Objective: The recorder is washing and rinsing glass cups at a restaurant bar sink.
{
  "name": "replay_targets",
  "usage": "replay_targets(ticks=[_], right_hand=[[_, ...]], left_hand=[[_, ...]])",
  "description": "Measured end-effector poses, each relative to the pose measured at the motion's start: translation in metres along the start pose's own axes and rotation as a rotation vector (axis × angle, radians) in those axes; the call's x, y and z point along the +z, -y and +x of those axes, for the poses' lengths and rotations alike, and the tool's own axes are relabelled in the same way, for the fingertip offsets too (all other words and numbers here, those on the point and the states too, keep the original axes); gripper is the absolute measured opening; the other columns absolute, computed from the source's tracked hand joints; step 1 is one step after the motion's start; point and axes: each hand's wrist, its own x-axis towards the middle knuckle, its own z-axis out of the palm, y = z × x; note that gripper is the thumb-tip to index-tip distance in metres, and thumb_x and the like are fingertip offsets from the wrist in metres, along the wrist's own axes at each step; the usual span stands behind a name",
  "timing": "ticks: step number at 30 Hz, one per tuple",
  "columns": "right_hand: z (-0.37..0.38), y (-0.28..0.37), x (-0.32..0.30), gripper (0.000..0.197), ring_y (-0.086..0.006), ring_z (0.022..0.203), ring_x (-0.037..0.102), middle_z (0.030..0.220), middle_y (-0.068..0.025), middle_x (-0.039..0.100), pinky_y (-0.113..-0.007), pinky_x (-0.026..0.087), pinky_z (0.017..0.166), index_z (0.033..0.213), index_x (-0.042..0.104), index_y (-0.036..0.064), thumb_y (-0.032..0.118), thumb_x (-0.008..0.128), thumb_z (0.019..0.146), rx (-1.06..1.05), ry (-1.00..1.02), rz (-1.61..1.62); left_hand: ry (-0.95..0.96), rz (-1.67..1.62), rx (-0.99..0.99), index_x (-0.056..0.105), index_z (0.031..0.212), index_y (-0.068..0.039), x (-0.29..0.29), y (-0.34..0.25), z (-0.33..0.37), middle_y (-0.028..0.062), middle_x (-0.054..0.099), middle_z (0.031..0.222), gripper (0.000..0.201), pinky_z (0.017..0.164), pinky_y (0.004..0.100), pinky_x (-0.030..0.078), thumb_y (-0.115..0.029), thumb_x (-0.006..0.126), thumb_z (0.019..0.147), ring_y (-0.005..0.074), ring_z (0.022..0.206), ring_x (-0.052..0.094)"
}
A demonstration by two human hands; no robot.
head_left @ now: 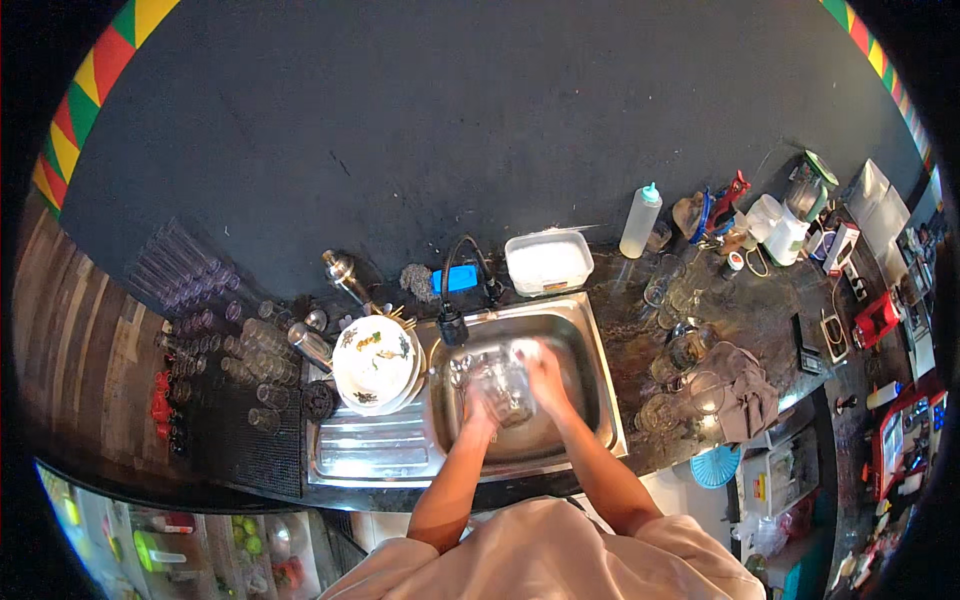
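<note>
Over the steel sink (pixel 590 345), both my hands hold a clear glass (pixel 503 385). My left hand (pixel 478 405) grips it from the left and below. My right hand (pixel 545 375) is on its right side, fingers against the rim. Just beyond the glass, the black tap (pixel 452 320) bends over the basin. More clear glassware lies in the basin behind the held glass, partly hidden.
A stack of patterned white plates (pixel 375 365) leans on the drainboard at left. Rows of glasses (pixel 250 350) stand on a black mat further left. A white tub (pixel 548 262), squeeze bottle (pixel 640 222), several glasses (pixel 680 350) and a brown cloth (pixel 745 385) crowd the dark counter at right.
</note>
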Motion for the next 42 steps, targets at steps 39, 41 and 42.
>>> replay_targets(ticks=[39,41,42], right_hand=[[-0.022,-0.002,-0.01,0.041,-0.0306,0.097,0.049,0.103,-0.0166,0.053,-0.036,0.041,0.08,0.098,0.052,0.0049,0.008,0.064,0.059,-0.088,-0.12,-0.001],[-0.019,0.014,-0.004,0.036,-0.0304,0.107,0.046,0.1,-0.0177,0.054,-0.036,0.041,0.082,0.092,0.053,0.0056,0.007,0.065,0.058,-0.177,-0.188,-0.052],[-0.022,0.024,-0.007,0.038,-0.0345,0.108,0.045,0.103,-0.0199,0.052,-0.038,0.039,0.085,0.095,0.054,0.0061,0.008,0.064,0.058,-0.438,-0.026,-0.347]], left_hand=[[-0.537,0.349,0.077,0.055,0.094,-0.012,0.018,0.021,-0.019,0.0007,0.056,0.077,0.024,0.047,0.03,0.045,-0.031,0.045,0.084,0.0146,0.064,0.056],[-0.617,0.227,0.129,0.054,0.089,-0.012,0.046,0.019,-0.026,0.0002,0.054,0.071,0.019,0.042,0.0293,0.041,-0.028,0.045,0.084,0.0125,0.058,0.052],[-0.419,0.096,0.242,0.053,0.084,-0.012,0.045,0.021,-0.022,0.0002,0.052,0.067,0.018,0.036,0.027,0.034,-0.027,0.043,0.084,0.0109,0.051,0.048]])
